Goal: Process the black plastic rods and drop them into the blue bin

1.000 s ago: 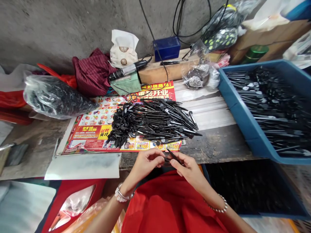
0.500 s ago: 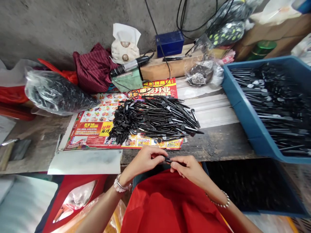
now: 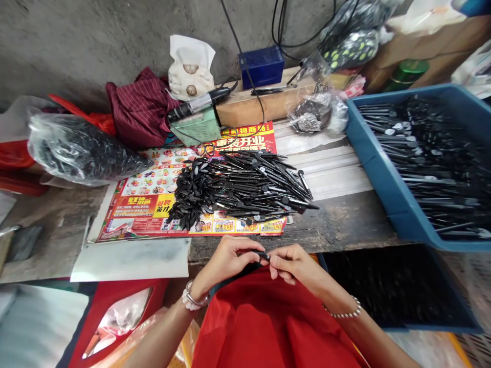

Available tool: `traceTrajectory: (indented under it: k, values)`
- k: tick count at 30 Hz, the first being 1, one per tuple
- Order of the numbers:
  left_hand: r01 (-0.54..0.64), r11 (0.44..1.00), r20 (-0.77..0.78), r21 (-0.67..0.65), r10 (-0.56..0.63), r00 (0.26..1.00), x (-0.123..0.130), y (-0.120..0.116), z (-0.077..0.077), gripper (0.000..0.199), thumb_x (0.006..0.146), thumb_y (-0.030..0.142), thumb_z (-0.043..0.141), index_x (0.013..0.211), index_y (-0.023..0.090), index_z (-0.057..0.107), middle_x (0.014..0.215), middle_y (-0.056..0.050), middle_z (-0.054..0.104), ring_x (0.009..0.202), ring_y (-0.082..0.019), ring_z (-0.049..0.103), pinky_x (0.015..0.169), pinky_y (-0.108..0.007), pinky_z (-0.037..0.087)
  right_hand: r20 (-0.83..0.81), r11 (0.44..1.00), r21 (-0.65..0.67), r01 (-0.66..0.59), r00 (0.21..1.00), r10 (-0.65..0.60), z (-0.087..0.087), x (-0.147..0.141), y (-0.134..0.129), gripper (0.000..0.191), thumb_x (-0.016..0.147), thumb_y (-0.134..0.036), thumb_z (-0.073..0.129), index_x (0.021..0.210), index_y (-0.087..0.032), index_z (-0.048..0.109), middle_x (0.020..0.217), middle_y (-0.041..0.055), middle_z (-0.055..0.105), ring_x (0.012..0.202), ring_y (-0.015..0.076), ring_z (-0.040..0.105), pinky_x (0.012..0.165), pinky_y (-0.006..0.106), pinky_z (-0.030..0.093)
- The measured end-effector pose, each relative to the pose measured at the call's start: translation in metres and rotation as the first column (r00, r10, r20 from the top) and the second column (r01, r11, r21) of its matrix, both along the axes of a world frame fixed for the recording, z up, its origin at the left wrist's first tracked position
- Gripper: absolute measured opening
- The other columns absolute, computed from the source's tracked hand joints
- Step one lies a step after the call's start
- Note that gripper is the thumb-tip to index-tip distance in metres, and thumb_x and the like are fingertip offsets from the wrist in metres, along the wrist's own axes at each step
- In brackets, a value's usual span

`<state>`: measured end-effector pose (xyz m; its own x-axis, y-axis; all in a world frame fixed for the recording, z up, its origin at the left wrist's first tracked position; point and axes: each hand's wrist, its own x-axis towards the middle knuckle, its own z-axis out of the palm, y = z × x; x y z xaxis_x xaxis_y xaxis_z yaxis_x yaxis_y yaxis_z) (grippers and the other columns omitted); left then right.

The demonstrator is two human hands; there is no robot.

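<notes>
My left hand (image 3: 233,259) and my right hand (image 3: 293,267) meet in front of my red top, with their fingertips pinching a small black plastic piece (image 3: 261,254). Most of the piece is hidden by my fingers. Both wrists wear beaded bracelets. Just beyond my hands, a heap of black rod-like parts with flat heads (image 3: 245,186) lies on a printed advertising flyer (image 3: 134,207). Neither hand touches the heap.
A blue tray (image 3: 383,168) of similar black parts stands to the right, above a dark-filled blue bin (image 3: 433,327). A plastic bag of black pieces (image 3: 76,148), an electric screwdriver (image 3: 195,105) and a blue box (image 3: 261,66) stand along the concrete wall.
The black piece has turned from pointing up and right to lying level between my fingertips. My hands have come closer together, and the view has shifted slightly.
</notes>
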<state>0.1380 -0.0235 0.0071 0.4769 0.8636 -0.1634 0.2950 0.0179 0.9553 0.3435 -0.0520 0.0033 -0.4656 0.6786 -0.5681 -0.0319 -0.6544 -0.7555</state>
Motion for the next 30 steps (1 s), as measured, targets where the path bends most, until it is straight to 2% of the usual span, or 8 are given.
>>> traceTrajectory:
  k: [5, 11, 16, 23, 30]
  values:
    - [-0.021, 0.999, 0.019, 0.05, 0.02, 1.0, 0.0, -0.002, 0.001, 0.016, 0.08, 0.019, 0.065, 0.089, 0.016, 0.078, 0.074, -0.006, 0.075, 0.06, -0.014, 0.065, 0.056, -0.02, 0.05, -0.062, 0.998, -0.068, 0.002, 0.998, -0.007, 0.003, 0.001, 0.001, 0.044, 0.073, -0.054, 0.073, 0.078, -0.011, 0.072, 0.062, 0.0027, 0.062, 0.042, 0.0033, 0.027, 0.038, 0.02, 0.02]
    - [-0.023, 0.983, 0.067, 0.182, 0.011, 0.998, 0.0, -0.003, 0.001, 0.015, 0.084, 0.022, 0.065, 0.087, 0.015, 0.078, 0.073, -0.007, 0.075, 0.059, -0.014, 0.066, 0.057, -0.021, 0.05, -0.13, 0.988, -0.152, 0.008, 0.991, -0.028, 0.004, 0.002, 0.0, 0.041, 0.072, -0.05, 0.075, 0.082, -0.01, 0.073, 0.059, 0.0014, 0.06, 0.042, 0.0023, 0.024, 0.038, 0.019, 0.016]
    - [0.004, 0.97, 0.045, 0.243, -0.015, 0.999, -0.002, -0.002, -0.001, 0.014, 0.085, 0.022, 0.065, 0.09, 0.017, 0.077, 0.076, -0.007, 0.076, 0.063, -0.015, 0.069, 0.06, -0.022, 0.053, -0.032, 0.996, -0.079, 0.05, 0.998, -0.053, 0.008, -0.003, -0.001, 0.045, 0.072, -0.056, 0.072, 0.078, -0.011, 0.071, 0.06, 0.002, 0.061, 0.041, 0.0031, 0.026, 0.038, 0.02, 0.018]
    - [0.052, 0.919, -0.009, 0.392, -0.053, 0.999, -0.004, -0.002, -0.01, 0.018, 0.088, 0.017, 0.061, 0.098, 0.019, 0.076, 0.082, -0.006, 0.077, 0.073, -0.016, 0.071, 0.069, -0.023, 0.055, 0.056, 0.998, 0.008, 0.068, 0.996, -0.068, 0.007, -0.006, -0.001, 0.045, 0.075, -0.058, 0.066, 0.076, -0.013, 0.069, 0.059, 0.0015, 0.062, 0.038, 0.0036, 0.028, 0.037, 0.021, 0.02]
    - [-0.017, 0.934, 0.014, 0.357, 0.013, 1.0, -0.002, 0.003, -0.009, 0.016, 0.085, 0.013, 0.064, 0.094, 0.018, 0.076, 0.08, -0.005, 0.077, 0.07, -0.016, 0.072, 0.067, -0.023, 0.055, 0.08, 0.995, 0.054, 0.082, 0.993, -0.086, 0.007, -0.009, 0.004, 0.046, 0.076, -0.059, 0.063, 0.065, -0.014, 0.062, 0.058, 0.0016, 0.061, 0.037, 0.0034, 0.032, 0.037, 0.02, 0.022]
